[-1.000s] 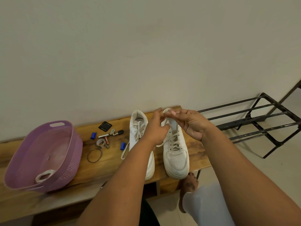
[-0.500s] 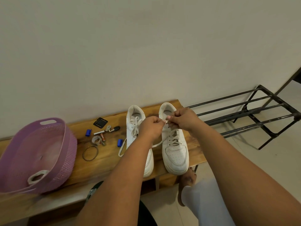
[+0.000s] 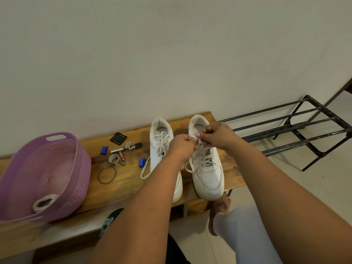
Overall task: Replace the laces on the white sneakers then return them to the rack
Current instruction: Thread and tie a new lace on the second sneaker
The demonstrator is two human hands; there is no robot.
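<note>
Wooden bench (image 3: 122, 189) vs pale wall, 2 white sneakers side by side, toes twd camera, right sneaker (image 3: 206, 164) part-laced, left sneaker (image 3: 162, 149) lace trailing, left hand (image 3: 182, 147) & right hand (image 3: 217, 136) fingertips pinching lace (image 3: 190, 164) at upper eyelets, metal rack (image 3: 297, 130) to right.

Purple basket (image 3: 80, 161) on wooden bench (image 3: 122, 189); bangle (image 3: 106, 174), blue caps, keys beside it.

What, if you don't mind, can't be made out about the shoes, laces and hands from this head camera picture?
- Head view: the left hand and right hand cover the right sneaker's top eyelets, so how the lace runs there is hidden.
- The left forearm hides the left sneaker's toe.
- The bottom edge cuts off the purple basket.
- Small items by the bangle are too small to identify.
</note>
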